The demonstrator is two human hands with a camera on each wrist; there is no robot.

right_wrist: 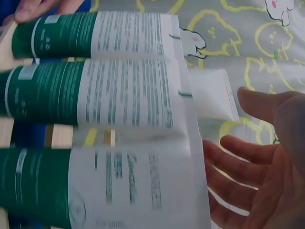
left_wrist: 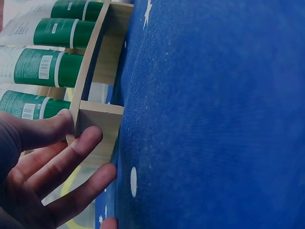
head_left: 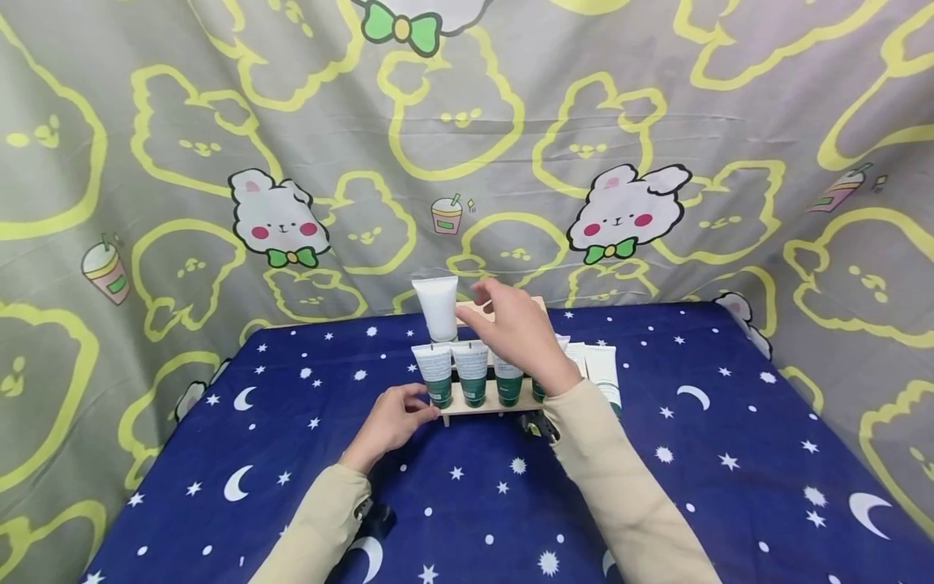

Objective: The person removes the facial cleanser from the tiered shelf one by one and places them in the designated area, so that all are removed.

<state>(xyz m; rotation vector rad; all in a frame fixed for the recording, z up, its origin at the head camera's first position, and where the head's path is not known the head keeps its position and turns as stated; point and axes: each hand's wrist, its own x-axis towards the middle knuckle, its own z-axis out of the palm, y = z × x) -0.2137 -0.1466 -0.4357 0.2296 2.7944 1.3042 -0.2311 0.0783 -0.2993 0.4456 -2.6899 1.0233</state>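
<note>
A stepped wooden display rack (head_left: 481, 407) bears a front row of white-and-green squeeze tubes (head_left: 472, 373) standing on their green caps. My left hand (head_left: 394, 418) holds the rack's left front corner. Its thumb (left_wrist: 50, 131) lies along the shelf edge beside the end tube, with the fingers around the wooden leg (left_wrist: 101, 109). On the level behind, a plain white tube (head_left: 439, 308) stands at the left end. My right hand (head_left: 521, 324) hovers over the front row, fingers spread and bent loosely. In the right wrist view its thumb is just off the white tube's (right_wrist: 214, 94) flat end.
More white tubes (head_left: 602, 375) stand at the right, partly behind the right sleeve. A blue cloth with stars and moons (head_left: 503, 519) covers the table. Close behind it hangs a grey curtain (head_left: 511, 203) with cartoon prints.
</note>
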